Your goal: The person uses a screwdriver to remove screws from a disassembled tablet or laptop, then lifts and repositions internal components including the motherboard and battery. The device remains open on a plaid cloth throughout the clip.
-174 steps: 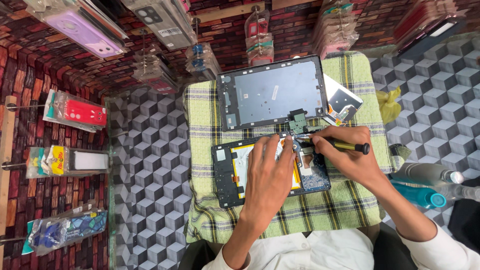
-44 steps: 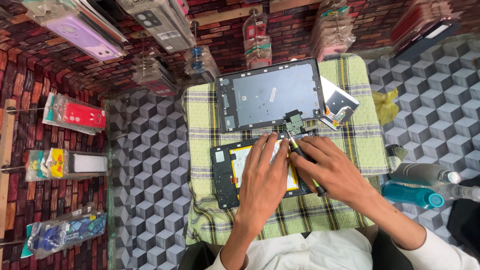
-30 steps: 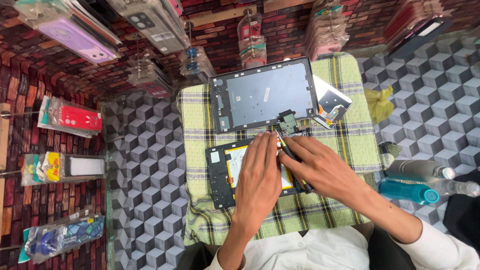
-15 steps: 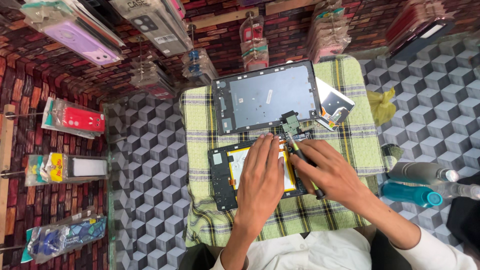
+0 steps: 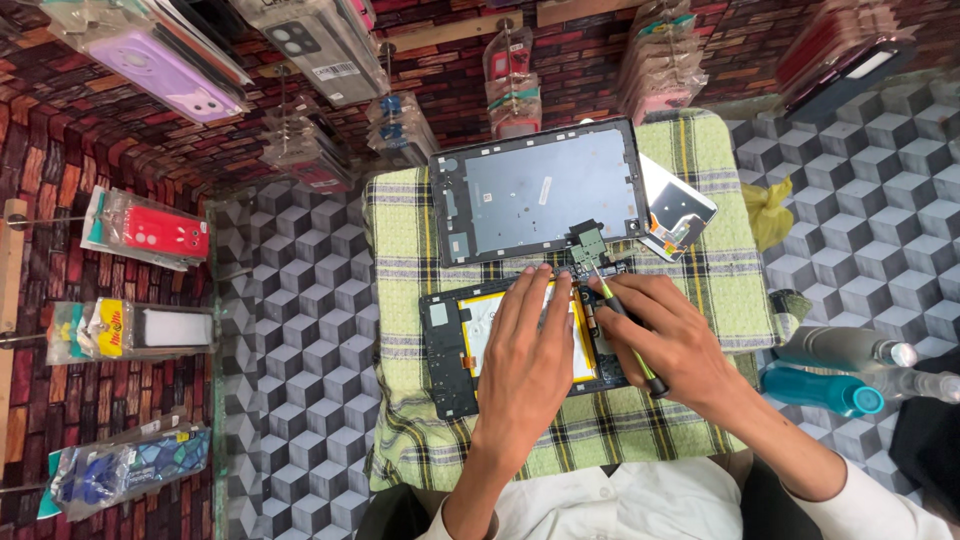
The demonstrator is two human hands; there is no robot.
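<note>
Lying flat on the green plaid cloth [image 5: 690,180], open tablet body [image 5: 470,345], long axis running left to right across the lap, yellow battery [image 5: 485,330] showing in the middle. Resting palm-down over the battery, left hand [image 5: 530,365], fingers straight and spread a little, closed on nothing, fingertips reaching the far long edge of the tablet body. Curled around a slim green-and-black screwdriver [image 5: 625,330], right hand [image 5: 675,345], thumb and forefinger pinching the shaft near its upper part, handle end poking out below the palm toward the person. Slanting up and to the left, screwdriver axis, tip meeting the small green circuit board [image 5: 588,243] at the far right corner of the tablet body. Sitting just beyond both sets of fingertips, that board, nearer the right hand than the left, between the tablet body and the grey back cover [image 5: 540,190] lying farther away. Placed at the right end of the cover, small white phone part [image 5: 675,212], partly tucked under it. Lying on the patterned floor to the right, well apart from the work, blue bottle [image 5: 815,388].
</note>
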